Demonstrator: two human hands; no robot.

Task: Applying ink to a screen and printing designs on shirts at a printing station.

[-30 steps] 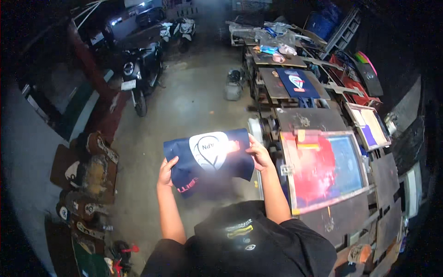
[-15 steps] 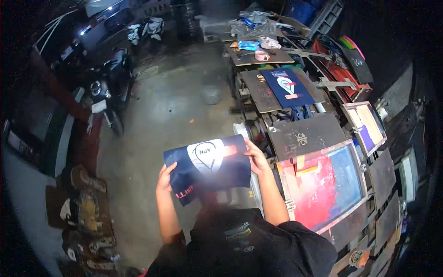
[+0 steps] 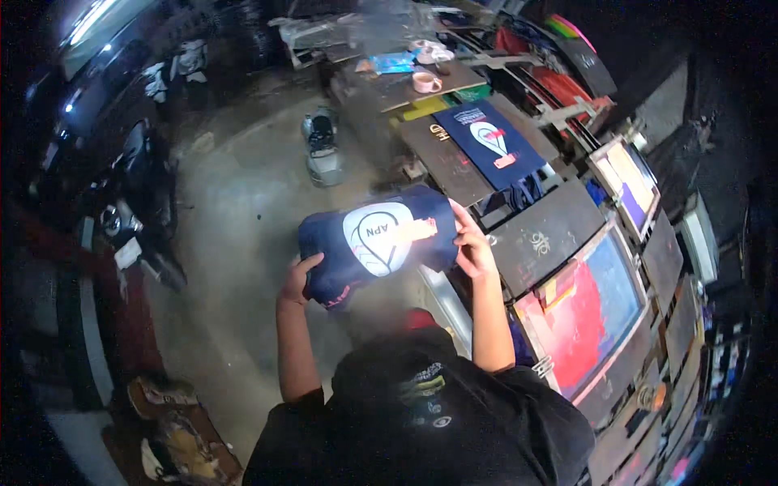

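I hold up a navy printed cloth bag point(image 3: 373, 239) in front of me by its two sides. It bears a white pin-shaped mark with a pale red strip across it, and its lower edge curls. My left hand point(image 3: 301, 279) pinches the left edge, thumb on top. At the other side my right hand point(image 3: 473, 245) grips the right edge with bent fingers. A matching navy bag point(image 3: 519, 150) lies flat on a dark board point(image 3: 438, 158) to the right, its straps hanging off the near end.
Along the right runs a row of dark printing boards point(image 3: 543, 235). A framed screen point(image 3: 622, 271) smeared with red ink rests among them, with a smaller screen point(image 3: 624, 182) beyond. Farther back are a pink cup point(image 3: 425, 82) and a blue packet point(image 3: 391, 63). Motorcycles point(image 3: 134, 202) stand at left.
The view has turned toward the right. The bag between my hands has tilted, its right side higher, and it sags more. Both hands keep their grip. A grey shoe-like shape now shows on the floor.
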